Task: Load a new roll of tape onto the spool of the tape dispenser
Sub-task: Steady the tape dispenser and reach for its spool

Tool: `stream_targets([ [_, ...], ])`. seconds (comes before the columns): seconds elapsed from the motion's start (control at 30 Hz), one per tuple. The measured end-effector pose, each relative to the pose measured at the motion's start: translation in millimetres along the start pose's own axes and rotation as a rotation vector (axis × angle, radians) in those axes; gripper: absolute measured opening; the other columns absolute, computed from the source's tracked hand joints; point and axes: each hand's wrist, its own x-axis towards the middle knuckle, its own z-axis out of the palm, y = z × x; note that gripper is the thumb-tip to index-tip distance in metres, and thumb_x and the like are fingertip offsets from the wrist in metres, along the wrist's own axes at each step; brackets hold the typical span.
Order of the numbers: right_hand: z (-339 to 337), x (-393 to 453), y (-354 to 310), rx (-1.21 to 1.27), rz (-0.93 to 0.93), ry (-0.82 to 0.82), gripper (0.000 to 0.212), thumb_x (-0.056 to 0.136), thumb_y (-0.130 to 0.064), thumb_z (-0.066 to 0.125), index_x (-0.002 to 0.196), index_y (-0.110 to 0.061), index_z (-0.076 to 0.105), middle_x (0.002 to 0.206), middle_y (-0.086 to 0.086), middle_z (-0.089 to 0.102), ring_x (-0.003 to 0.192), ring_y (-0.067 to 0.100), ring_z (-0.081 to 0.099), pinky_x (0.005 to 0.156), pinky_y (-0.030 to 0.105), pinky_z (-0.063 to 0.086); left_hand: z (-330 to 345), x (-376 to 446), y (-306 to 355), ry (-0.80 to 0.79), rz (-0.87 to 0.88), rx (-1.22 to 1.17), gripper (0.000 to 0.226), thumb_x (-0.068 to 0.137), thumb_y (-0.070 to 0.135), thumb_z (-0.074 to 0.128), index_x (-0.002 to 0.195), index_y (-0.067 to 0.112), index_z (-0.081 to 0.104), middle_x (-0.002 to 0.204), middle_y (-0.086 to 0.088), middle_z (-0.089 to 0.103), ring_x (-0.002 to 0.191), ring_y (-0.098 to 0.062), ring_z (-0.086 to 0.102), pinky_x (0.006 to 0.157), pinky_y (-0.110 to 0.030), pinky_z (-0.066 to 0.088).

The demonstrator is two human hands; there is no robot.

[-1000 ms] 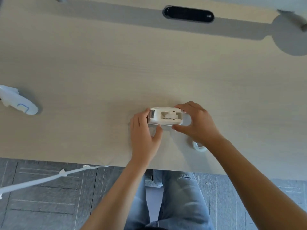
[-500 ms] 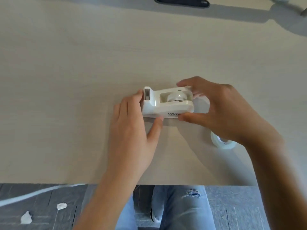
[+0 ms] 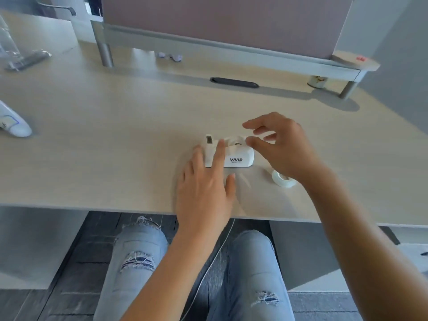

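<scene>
A white tape dispenser (image 3: 236, 156) marked VIVID stands on the light wooden desk (image 3: 115, 144), cutter end to the left. My left hand (image 3: 206, 188) lies flat against its left end, one finger resting up its near side. Over the spool well at the dispenser's right end hovers my right hand (image 3: 282, 149), thumb and fingers curled and apart, touching or nearly touching the rim. The spool inside is mostly hidden by the fingers. A clear roll of tape (image 3: 283, 179) lies on the desk just right of the dispenser, partly under my right wrist.
A white device (image 3: 14, 123) lies at the desk's left edge. A dark cable slot (image 3: 234, 82) sits at the back under a raised partition shelf (image 3: 231, 54). A small jar (image 3: 318, 81) stands by the right shelf leg. Clear plastic items (image 3: 20, 56) are at far left.
The camera has tilted up, showing the partition and my knees. My right hand has loosened from the dispenser's right end and spread its fingers above it. The left hand stays against the left end.
</scene>
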Motion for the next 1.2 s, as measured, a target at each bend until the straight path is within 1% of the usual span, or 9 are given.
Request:
stream_targets([
  [0.07,0.4,8.5,-4.9,0.031,-0.003,-0.029,0.022,0.091,-0.019,0.078,0.111,-0.026,0.079,0.115,-0.003,0.074,0.102,0.009,0.071,0.092,0.032,0.058,1.5,2.2,0.0,0.004,0.003,0.035,0.066,0.094,0.045,0.059,0.153,0.021,0.043,0.152,-0.020,0.050,0.132,-0.039,0.054,0.104,-0.049,0.046],
  [0.13,2.2,15.1,-6.8,0.007,-0.011,-0.076,0.018,0.090,-0.022,0.079,0.107,-0.027,0.081,0.111,-0.005,0.076,0.097,0.007,0.072,0.090,0.030,0.058,0.6,2.7,-1.2,0.009,-0.015,0.045,0.067,0.094,0.048,0.057,0.154,0.020,0.043,0.156,-0.019,0.047,0.134,-0.038,0.053,0.105,-0.049,0.044],
  [0.33,7.5,23.8,-12.0,-0.102,-0.145,-0.148,0.012,0.088,-0.034,0.079,0.095,-0.025,0.083,0.098,-0.006,0.072,0.089,0.008,0.070,0.081,0.033,0.058,-2.0,5.7,-2.1,0.001,-0.020,0.067,0.078,0.094,0.055,0.050,0.160,0.021,0.028,0.166,-0.023,0.030,0.145,-0.040,0.042,0.112,-0.048,0.039],
  [0.5,3.4,26.5,-9.6,-0.159,-0.180,-0.155,0.012,0.090,-0.033,0.079,0.096,-0.023,0.081,0.096,-0.007,0.072,0.087,0.005,0.068,0.074,0.013,0.050,-0.9,4.1,-3.6,-0.005,0.018,0.067,0.072,0.094,0.055,0.049,0.159,0.030,0.029,0.166,-0.021,0.032,0.138,-0.038,0.050,0.111,-0.049,0.041],
  [0.57,1.2,25.4,-7.5,-0.172,-0.177,-0.164,0.009,0.090,-0.030,0.079,0.095,-0.023,0.080,0.095,-0.007,0.073,0.086,0.003,0.067,0.073,0.009,0.047,-0.5,4.2,-3.4,0.000,0.018,0.079,0.072,0.094,0.056,0.049,0.159,0.031,0.030,0.165,-0.021,0.034,0.137,-0.038,0.051,0.111,-0.049,0.041],
  [0.87,-5.1,14.9,6.4,-0.050,-0.096,-0.133,0.010,0.091,-0.029,0.077,0.092,-0.019,0.076,0.095,-0.006,0.074,0.087,0.009,0.070,0.076,0.019,0.053,1.5,4.1,-2.6,0.004,0.010,0.079,0.070,0.093,0.056,0.049,0.156,0.030,0.035,0.163,-0.020,0.036,0.136,-0.038,0.051,0.110,-0.048,0.041],
  [0.97,0.9,10.8,6.2,0.047,-0.083,-0.089,0.007,0.094,-0.022,0.075,0.093,-0.016,0.075,0.096,-0.004,0.075,0.089,0.009,0.069,0.074,0.021,0.056,0.5,2.9,-2.9,0.013,0.009,0.055,0.068,0.094,0.055,0.052,0.156,0.030,0.036,0.163,-0.021,0.035,0.139,-0.039,0.049,0.111,-0.049,0.042],
  [1.1,3.7,8.2,5.3,0.175,-0.039,0.005,0.006,0.096,-0.020,0.075,0.094,-0.014,0.075,0.093,-0.005,0.077,0.082,0.006,0.071,0.070,0.022,0.056,-1.5,0.4,-1.8,0.149,-0.014,-0.076,0.067,0.092,0.045,0.063,0.152,0.024,0.044,0.158,-0.017,0.044,0.138,-0.038,0.048,0.102,-0.050,0.049],
  [1.2,-0.3,3.1,3.4,0.364,0.027,0.073,0.007,0.096,-0.012,0.073,0.096,-0.007,0.077,0.085,0.001,0.080,0.075,0.007,0.075,0.072,0.025,0.060,-0.3,-0.5,-0.9,0.394,0.016,-0.406,0.048,0.092,0.027,0.070,0.136,0.008,0.062,0.140,-0.015,0.059,0.129,-0.033,0.052,0.102,-0.043,0.050],
])
